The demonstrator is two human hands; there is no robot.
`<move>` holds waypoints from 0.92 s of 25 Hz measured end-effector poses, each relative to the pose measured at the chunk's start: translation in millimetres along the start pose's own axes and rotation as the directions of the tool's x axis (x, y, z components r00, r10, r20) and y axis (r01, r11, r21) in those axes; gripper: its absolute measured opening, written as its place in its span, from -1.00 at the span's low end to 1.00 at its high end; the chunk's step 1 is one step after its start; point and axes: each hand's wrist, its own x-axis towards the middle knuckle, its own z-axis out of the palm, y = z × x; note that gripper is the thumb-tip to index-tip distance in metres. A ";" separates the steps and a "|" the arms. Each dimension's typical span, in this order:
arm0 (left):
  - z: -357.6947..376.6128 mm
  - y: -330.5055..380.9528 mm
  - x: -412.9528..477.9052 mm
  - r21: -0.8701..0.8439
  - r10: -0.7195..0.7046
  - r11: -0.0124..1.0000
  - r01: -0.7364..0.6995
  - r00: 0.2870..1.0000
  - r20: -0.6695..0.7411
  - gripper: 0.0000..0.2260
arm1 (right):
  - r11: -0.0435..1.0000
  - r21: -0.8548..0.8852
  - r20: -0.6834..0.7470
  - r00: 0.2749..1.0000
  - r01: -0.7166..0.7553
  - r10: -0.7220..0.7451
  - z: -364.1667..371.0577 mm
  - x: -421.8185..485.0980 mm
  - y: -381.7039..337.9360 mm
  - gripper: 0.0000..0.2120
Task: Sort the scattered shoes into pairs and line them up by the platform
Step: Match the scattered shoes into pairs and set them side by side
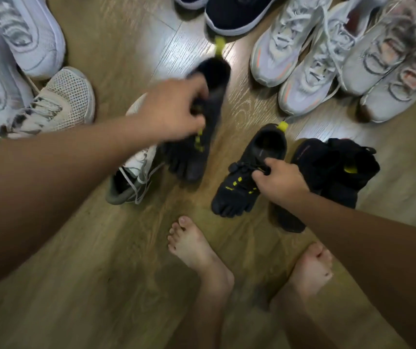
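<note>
Left hand point(171, 109) grips black five-toed shoe point(193, 159).

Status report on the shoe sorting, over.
Left hand grips one black toe shoe, blurred. Right hand pinches its match by the laces. White sneaker partly behind the first; another black shoe beside the second.

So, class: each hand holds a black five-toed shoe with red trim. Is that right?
Not quite: the trim is yellow, not red. The head view shows the left hand holding the blurred five-toed shoe and the right hand holding the sharper five-toed shoe.
</note>
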 end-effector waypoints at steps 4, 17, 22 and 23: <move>75.1 46.1 -27.6 -0.088 0.044 0.996 -0.020 0.959 0.278 -0.67 | 1.000 0.015 0.062 0.998 -0.012 0.011 -37.3 -6.9 26.0 -0.58; -6.6 -118.6 -178.1 -0.401 -0.691 0.441 0.803 0.589 0.419 -0.92 | 0.879 -0.186 0.285 0.880 0.439 -0.379 9.1 -55.4 -166.4 -0.53; -28.0 -167.1 -224.1 -0.230 -0.717 0.557 0.798 0.602 0.351 -0.72 | 0.914 0.309 0.583 0.811 -0.262 0.036 65.4 -85.5 -240.1 -0.65; -35.2 -174.3 -227.3 -0.249 -0.728 0.561 0.789 0.614 0.306 -0.70 | 0.808 0.430 0.634 0.772 -0.403 0.048 72.9 -88.3 -249.1 -0.66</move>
